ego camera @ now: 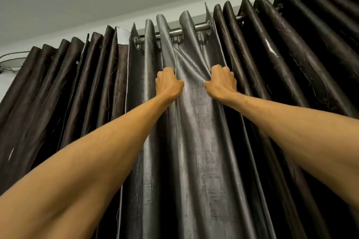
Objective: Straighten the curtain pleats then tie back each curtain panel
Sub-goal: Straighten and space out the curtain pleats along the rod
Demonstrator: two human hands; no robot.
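**Both grips clenched on the grey panel, pleats under way**

The left grip (169,83), a bare hand, has its fingers curled into a fold of the shiny silver-grey satin curtain panel (194,141). The right grip (221,83) clutches a neighbouring fold of the same panel, near the first. Between the two the fabric is pulled taut, with diagonal creases running up toward the round metal eyelets (137,43). Both grips sit high on the panel, close beneath the polished metal curtain rod (175,32). The cloth being worked therefore lies in and between them, and it hangs down past the bottom edge of the view.

Further out, a dark brown pleated curtain panel (64,83) hangs on the left and a second dark brown panel (291,54) on the right. Neither grip touches either one.

The task looks to be at an early stage. Pleat straightening is in hand at the top of the grey panel, where the folds look uneven. No tie-back shows anywhere and no panel is gathered, so tying back each panel appears to be left.
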